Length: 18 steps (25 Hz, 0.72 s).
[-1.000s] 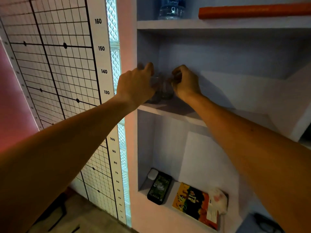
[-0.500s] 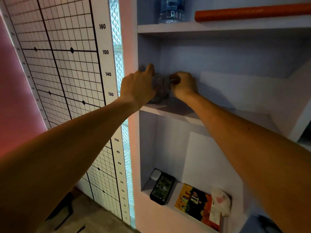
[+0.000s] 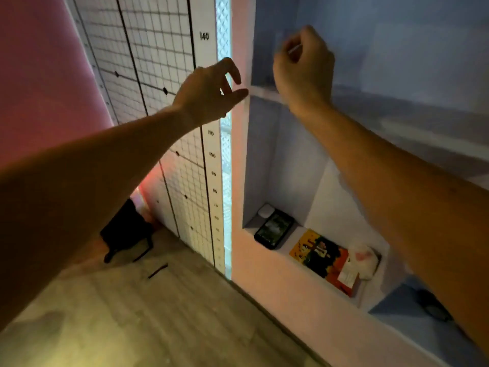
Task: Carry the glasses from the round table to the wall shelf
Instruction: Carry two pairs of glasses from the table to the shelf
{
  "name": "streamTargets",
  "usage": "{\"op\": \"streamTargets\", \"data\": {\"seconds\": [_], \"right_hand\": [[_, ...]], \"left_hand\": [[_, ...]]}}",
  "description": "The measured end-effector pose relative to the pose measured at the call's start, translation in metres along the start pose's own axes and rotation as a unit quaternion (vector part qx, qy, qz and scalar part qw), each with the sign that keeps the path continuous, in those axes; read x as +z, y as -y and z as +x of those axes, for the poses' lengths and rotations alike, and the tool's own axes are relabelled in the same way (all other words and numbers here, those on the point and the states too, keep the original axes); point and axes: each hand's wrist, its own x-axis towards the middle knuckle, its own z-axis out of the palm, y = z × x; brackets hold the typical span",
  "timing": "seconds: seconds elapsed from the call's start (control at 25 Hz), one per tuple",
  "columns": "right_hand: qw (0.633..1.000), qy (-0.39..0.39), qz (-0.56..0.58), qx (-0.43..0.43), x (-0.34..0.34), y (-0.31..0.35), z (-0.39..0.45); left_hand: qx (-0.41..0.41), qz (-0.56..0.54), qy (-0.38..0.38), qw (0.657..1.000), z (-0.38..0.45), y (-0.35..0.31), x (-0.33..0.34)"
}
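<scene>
Two hands hang in front of the wall shelf [image 3: 264,91] in the head view. The left hand [image 3: 209,94] is released, fingers loosely spread, just outside the shelf's edge, holding nothing. The right hand [image 3: 303,68] is curled at the shelf opening; whether it grips anything I cannot tell. No glasses show clearly; blur and the right hand cover that spot. Lower down, a phone [image 3: 275,229] and a book [image 3: 321,256] lie flat, likely stored there.

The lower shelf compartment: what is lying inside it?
A white case, a black phone, a colourful book and a white wrapped thing. The right forearm covers its far right.
</scene>
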Motion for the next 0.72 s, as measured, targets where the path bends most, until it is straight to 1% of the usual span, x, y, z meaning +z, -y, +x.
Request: {"op": "streamTargets", "data": {"seconds": [0.08,0.12,0.2,0.24,0.28,0.32,0.4,0.48,0.52,0.56,0.68,0.72], "right_hand": [[0.996,0.073,0.034,-0.023,0.026,0.002,-0.046],[0.992,0.119,0.040,-0.017,0.041,0.000,-0.074],[0.971,0.235,0.020,0.023,0.068,-0.007,-0.138],[0.948,0.313,0.004,0.055,0.081,-0.014,-0.172],[0.911,0.404,-0.014,0.084,0.096,-0.019,-0.214],[0.864,0.492,-0.035,0.101,0.109,-0.023,-0.258],[0.755,0.644,-0.074,0.097,0.130,-0.024,-0.353],[0.640,0.759,-0.098,0.069,0.136,-0.012,-0.443],[0.588,0.800,-0.104,0.056,0.135,-0.003,-0.485],[0.544,0.830,-0.113,0.048,0.132,0.004,-0.519],[0.435,0.890,-0.138,0.016,0.129,0.030,-0.603],[0.407,0.902,-0.147,0.002,0.131,0.043,-0.625]], "left_hand": [[-0.077,-0.006,0.066,0.995,-0.045,0.038,0.004],[-0.121,-0.013,0.106,0.987,-0.075,0.062,0.010],[-0.211,-0.008,0.171,0.962,-0.152,0.111,0.023],[-0.251,0.002,0.195,0.948,-0.194,0.130,0.031],[-0.299,0.004,0.212,0.930,-0.245,0.149,0.037],[-0.355,-0.011,0.226,0.907,-0.298,0.165,0.042],[-0.487,-0.074,0.234,0.838,-0.412,0.179,0.045],[-0.586,-0.113,0.226,0.770,-0.518,0.175,0.047],[-0.625,-0.124,0.222,0.738,-0.566,0.170,0.047],[-0.652,-0.133,0.220,0.713,-0.606,0.162,0.048],[-0.721,-0.161,0.182,0.649,-0.705,0.141,0.041],[-0.737,-0.174,0.169,0.631,-0.733,0.135,0.035]]}}
